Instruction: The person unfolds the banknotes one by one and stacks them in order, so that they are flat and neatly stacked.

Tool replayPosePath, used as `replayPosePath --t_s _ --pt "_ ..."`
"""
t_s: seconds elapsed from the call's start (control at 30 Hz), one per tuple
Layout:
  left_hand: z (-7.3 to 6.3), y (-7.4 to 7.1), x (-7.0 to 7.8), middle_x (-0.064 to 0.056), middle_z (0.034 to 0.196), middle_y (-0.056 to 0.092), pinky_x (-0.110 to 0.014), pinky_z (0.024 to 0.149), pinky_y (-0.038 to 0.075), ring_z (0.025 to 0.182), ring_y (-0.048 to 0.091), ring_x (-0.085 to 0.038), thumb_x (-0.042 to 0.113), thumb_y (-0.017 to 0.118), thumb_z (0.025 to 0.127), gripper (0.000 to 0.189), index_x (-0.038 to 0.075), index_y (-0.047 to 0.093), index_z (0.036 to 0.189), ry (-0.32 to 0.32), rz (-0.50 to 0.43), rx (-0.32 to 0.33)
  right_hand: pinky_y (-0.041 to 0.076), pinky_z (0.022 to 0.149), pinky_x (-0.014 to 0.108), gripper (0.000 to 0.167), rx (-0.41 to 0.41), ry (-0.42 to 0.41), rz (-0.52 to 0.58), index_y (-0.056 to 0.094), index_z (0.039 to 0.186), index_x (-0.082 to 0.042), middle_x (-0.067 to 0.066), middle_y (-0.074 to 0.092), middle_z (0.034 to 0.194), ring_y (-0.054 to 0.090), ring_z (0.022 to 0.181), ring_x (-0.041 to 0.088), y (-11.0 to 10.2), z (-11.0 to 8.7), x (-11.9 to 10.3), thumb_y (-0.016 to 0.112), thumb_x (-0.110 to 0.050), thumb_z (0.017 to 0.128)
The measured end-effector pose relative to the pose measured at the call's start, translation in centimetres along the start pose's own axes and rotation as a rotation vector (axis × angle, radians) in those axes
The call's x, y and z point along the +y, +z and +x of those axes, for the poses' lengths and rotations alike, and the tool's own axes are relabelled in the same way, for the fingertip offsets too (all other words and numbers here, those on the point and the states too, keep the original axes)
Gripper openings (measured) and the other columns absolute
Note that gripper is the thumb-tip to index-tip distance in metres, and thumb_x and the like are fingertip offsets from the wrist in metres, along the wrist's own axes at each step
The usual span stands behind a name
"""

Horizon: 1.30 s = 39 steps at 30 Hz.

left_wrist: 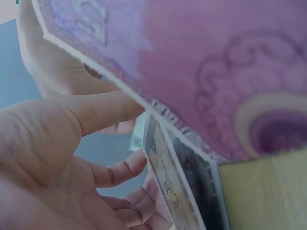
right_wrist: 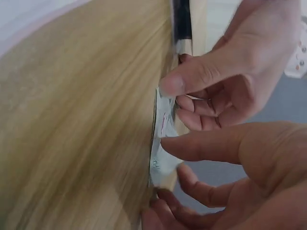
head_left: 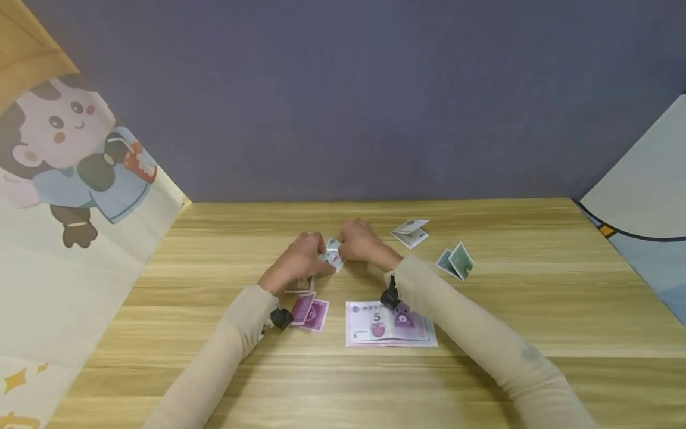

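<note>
Between my two hands, over the far middle of the table, is a small pale blue paper note (head_left: 333, 255) with creases and printed marks. My left hand (head_left: 301, 257) pinches one end of it between thumb and fingers. At the other end my right hand (head_left: 364, 243) has its thumb (right_wrist: 177, 146) on the paper and fingers curled behind. Close to my left wrist stands a folded purple note (head_left: 315, 316), which looms large in the left wrist view. Just beyond it, partly covered by my left hand, lies a brownish note (head_left: 304, 285).
Larger pale purple play notes (head_left: 367, 333) marked 5 lie stacked below my right wrist. Right of my hands sit a folded green note (head_left: 462, 262) and a folded greyish-white note (head_left: 410, 234). A dark blue panel (head_left: 343, 107) rises behind the wooden table (head_left: 536, 322).
</note>
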<state>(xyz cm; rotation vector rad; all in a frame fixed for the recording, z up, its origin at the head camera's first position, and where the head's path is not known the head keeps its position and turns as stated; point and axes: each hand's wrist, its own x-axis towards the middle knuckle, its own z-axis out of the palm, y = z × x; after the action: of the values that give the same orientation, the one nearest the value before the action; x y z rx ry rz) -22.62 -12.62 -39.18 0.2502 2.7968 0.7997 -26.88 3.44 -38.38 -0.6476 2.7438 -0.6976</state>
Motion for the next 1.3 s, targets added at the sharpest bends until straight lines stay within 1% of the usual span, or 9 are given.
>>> replayPosePath --t_s 0.23,0.4,0.6,0.7,0.83,0.93,1.03,1.17,1.3 --pt "0.0 0.0 0.2 -0.012 0.106 0.057 -0.038 0.077 0.05 0.093 0.055 -0.025 0.02 0.087 0.073 0.059 0.007 0.049 0.116 -0.003 -0.036 0.007 0.038 0.056 0.024 0.011 0.009 0.011 0.119 0.063 0.073 -0.005 0.004 0.055 0.076 0.045 0.064 0.015 0.5 0.0 0.0 0.071 0.002 0.073" --pt "0.1 0.1 0.3 -0.013 0.11 0.058 -0.04 0.079 0.052 0.094 0.057 -0.027 0.021 0.087 0.074 0.069 0.005 0.046 0.127 -0.023 -0.02 0.009 0.043 0.062 0.026 0.013 0.005 0.019 0.191 0.07 0.086 -0.001 0.004 0.064 0.079 0.051 0.07 0.017 0.8 -0.2 0.3 0.074 -0.002 0.073" --pt "0.0 -0.3 0.5 -0.012 0.102 0.055 -0.041 0.081 0.051 0.092 0.054 -0.026 0.027 0.088 0.073 0.058 0.0 0.055 0.112 -0.058 0.067 0.014 0.043 0.058 0.026 0.013 0.074 -0.037 0.119 0.074 0.085 -0.005 0.004 0.069 0.08 0.055 0.068 0.018 0.7 -0.5 -1.0 0.069 -0.001 0.074" --pt "-0.1 -0.1 0.6 -0.013 0.105 0.052 -0.042 0.083 0.051 0.094 0.052 -0.027 0.028 0.089 0.073 0.058 -0.001 0.056 0.112 -0.064 0.078 0.019 0.043 0.058 0.024 0.016 0.031 -0.028 0.206 0.072 0.09 0.0 0.005 0.067 0.082 0.053 0.068 0.016 0.6 -0.3 -1.0 0.069 -0.001 0.075" --pt "-0.2 0.1 0.6 -0.014 0.111 0.05 -0.042 0.085 0.051 0.098 0.051 -0.027 0.025 0.088 0.073 0.065 0.001 0.053 0.122 -0.047 0.056 0.015 0.04 0.054 0.022 0.015 -0.065 0.026 0.37 0.069 0.089 0.003 0.002 0.055 0.072 0.044 0.061 0.013 0.6 -0.5 -0.2 0.073 -0.002 0.076" --pt "-0.3 -0.2 0.6 -0.013 0.112 0.053 -0.04 0.081 0.051 0.097 0.053 -0.026 0.02 0.085 0.076 0.067 0.005 0.047 0.13 -0.01 -0.007 0.001 0.042 0.054 0.022 0.018 -0.092 0.042 0.435 0.068 0.093 0.002 0.001 0.055 0.074 0.046 0.063 0.012 0.4 -0.8 0.2 0.074 -0.002 0.077" --pt "-0.4 -0.9 0.3 -0.013 0.103 0.06 -0.035 0.071 0.053 0.086 0.059 -0.025 0.015 0.08 0.083 0.061 0.004 0.045 0.132 0.032 -0.116 -0.034 0.05 0.061 0.024 0.03 -0.062 -0.006 0.443 0.066 0.108 0.0 0.006 0.064 0.089 0.056 0.074 0.015 0.0 -1.1 0.3 0.076 -0.004 0.079" --pt "-0.6 -2.1 -0.1 -0.014 0.091 0.066 -0.035 0.064 0.055 0.076 0.065 -0.029 0.012 0.069 0.093 0.037 -0.002 0.055 0.123 0.125 -0.299 -0.095 0.055 0.066 0.03 0.04 0.03 -0.105 0.464 0.06 0.121 -0.001 0.012 0.067 0.099 0.063 0.082 0.02 -0.8 -1.8 0.5 0.075 -0.004 0.084" --pt "-0.8 -2.8 0.1 -0.012 0.093 0.069 -0.046 0.072 0.057 0.083 0.066 -0.038 0.011 0.062 0.099 0.024 0.0 0.064 0.12 0.264 -0.427 -0.121 0.053 0.062 0.029 0.039 0.14 -0.218 0.481 0.057 0.124 -0.001 0.01 0.069 0.092 0.064 0.075 0.019 -1.6 -3.4 0.9 0.072 -0.004 0.089"
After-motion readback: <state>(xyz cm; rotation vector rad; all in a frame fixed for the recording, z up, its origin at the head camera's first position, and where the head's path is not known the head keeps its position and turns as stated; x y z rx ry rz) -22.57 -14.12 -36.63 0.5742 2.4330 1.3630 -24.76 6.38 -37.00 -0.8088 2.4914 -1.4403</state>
